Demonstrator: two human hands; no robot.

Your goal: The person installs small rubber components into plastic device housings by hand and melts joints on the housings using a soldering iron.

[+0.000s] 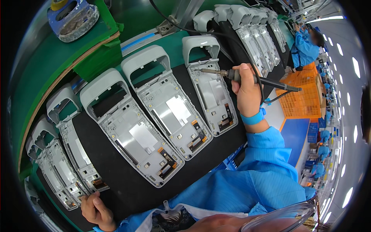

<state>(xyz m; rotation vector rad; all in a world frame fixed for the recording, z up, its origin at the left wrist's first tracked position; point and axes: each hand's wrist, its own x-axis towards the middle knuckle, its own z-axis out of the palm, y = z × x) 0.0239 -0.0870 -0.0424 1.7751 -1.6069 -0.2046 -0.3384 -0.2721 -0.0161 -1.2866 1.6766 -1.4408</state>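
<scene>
Soldering iron [232, 74], gripped in your right hand [248, 92], tip over upper end of near row's rightmost grey housing [216, 94], apparently mid-work; left hand [97, 210] half-open, seemingly empty; other housings [143, 137], completion undeterminable.

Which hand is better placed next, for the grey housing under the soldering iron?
Right hand, probably: it holds the soldering iron, tip over that grey housing. The left hand is by the leftmost housings.

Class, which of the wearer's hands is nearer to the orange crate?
Right. The right hand, gripping a pen-shaped tool, is just left of the orange crate; the left hand is farther, at lower left beside a grey housing.
</scene>
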